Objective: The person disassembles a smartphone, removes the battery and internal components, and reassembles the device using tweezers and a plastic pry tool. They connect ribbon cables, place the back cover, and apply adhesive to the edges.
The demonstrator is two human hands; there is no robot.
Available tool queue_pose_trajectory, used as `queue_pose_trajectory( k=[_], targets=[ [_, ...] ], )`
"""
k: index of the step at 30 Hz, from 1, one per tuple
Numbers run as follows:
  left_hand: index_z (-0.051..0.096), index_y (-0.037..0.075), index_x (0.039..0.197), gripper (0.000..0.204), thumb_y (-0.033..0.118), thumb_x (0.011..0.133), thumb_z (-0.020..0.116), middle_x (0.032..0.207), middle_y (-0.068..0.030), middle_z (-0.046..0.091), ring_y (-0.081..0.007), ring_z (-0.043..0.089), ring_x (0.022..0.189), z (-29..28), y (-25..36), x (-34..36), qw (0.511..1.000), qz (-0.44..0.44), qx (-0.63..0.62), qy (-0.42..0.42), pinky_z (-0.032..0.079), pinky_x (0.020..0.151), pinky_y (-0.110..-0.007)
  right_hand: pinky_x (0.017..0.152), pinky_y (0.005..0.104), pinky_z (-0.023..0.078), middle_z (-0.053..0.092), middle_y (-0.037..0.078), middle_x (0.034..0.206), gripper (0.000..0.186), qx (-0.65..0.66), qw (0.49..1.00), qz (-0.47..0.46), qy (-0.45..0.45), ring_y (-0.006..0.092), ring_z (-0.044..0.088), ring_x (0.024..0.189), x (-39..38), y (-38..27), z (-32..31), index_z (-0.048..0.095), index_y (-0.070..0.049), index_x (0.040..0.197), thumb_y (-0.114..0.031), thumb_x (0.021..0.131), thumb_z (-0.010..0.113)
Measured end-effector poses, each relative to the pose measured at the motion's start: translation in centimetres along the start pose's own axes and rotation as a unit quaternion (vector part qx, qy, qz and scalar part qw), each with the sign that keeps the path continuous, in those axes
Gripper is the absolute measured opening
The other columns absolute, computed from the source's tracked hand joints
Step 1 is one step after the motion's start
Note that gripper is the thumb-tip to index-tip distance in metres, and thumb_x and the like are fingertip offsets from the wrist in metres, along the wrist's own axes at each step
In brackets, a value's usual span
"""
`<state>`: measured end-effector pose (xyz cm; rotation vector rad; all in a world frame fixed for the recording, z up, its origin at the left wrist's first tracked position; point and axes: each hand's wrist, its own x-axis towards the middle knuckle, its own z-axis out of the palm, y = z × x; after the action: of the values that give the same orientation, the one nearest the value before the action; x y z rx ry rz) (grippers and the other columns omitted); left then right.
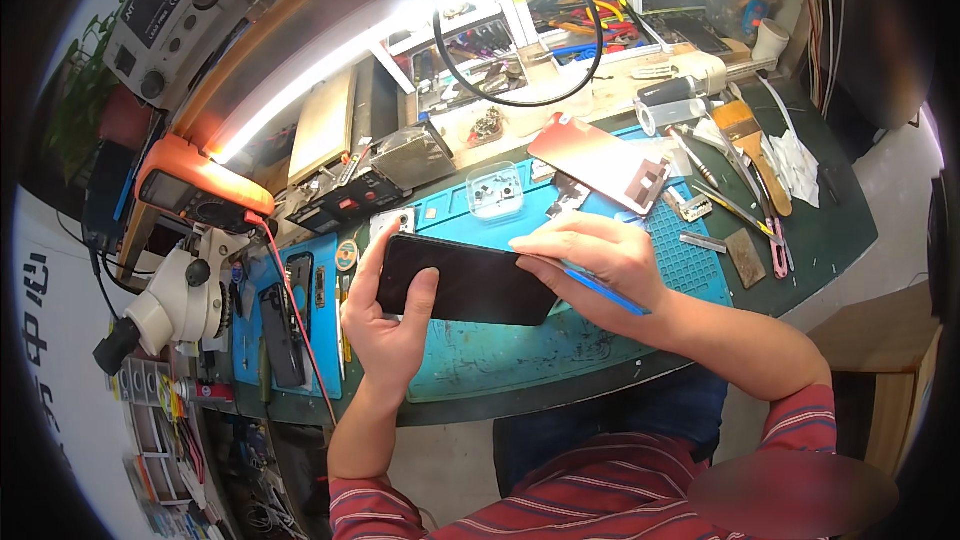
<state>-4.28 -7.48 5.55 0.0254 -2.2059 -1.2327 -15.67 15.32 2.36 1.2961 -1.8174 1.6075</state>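
Note:
My left hand (388,325) grips the left end of a black smartphone (475,285), its thumb flat across the dark front. The phone is raised over a blue repair mat (480,365). At the phone's upper right edge, the fingertips of my right hand (600,265) are pinched together. A slim blue tool (606,292) is tucked in that hand, its handle end pointing toward my wrist. Fingers hide its tip, and its exact kind does not show. Beyond the right hand lies a coppery-pink phone back panel (597,162), and left of that a small clear box (495,190) of tiny parts.
An orange multimeter (195,185) and a white microscope arm (180,295) stand at the left, near opened phone parts (285,330). A black cable loop (435,30) hangs in front. Right of the mat lie a brush (745,130), pink-handled scissors (778,252) and tweezers.

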Motion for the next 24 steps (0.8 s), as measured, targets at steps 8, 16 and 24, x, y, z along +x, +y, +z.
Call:
queue_pose_trajectory(
  k=[8,16,24],
  targets=[
    [0.059,-0.003,0.153,0.057,0.006,0.1,0.078,0.135,-0.007,0.07,-0.0102,0.066,0.112,0.05,0.02,0.01,1.0,0.023,0.01,-0.005,0.052,0.102,-0.027,0.074,0.0353,0.063,0.078,0.013,0.098,0.028,-0.021,1.0,-0.017,0.0,0.0275,0.077,0.085,-0.18,0.05,0.12,0.078,-0.002,0.116,0.002,0.089,0.084],
    [0.061,-0.008,0.147,0.052,0.003,0.099,0.078,0.123,-0.012,0.076,-0.0139,0.071,0.11,0.3,0.58,-0.53,1.0,0.015,-0.01,0.008,0.056,0.099,-0.029,0.072,0.0366,0.061,0.074,0.011,0.093,0.028,-0.046,0.998,-0.031,0.003,0.0273,0.075,0.082,-0.57,-0.36,0.37,0.075,-0.001,0.115,-0.001,0.088,0.081],
    [0.053,-0.011,0.15,0.051,0.004,0.105,0.071,0.133,-0.0228,0.075,-0.02,0.072,0.118,0.32,0.33,-0.64,0.999,0.019,-0.041,-0.014,0.055,0.105,-0.032,0.068,0.0349,0.058,0.068,0.007,0.085,0.026,-0.057,0.998,-0.029,0.003,0.0237,0.07,0.076,-0.45,-0.61,0.65,0.074,-0.001,0.112,0.001,0.086,0.078]
  ],
)
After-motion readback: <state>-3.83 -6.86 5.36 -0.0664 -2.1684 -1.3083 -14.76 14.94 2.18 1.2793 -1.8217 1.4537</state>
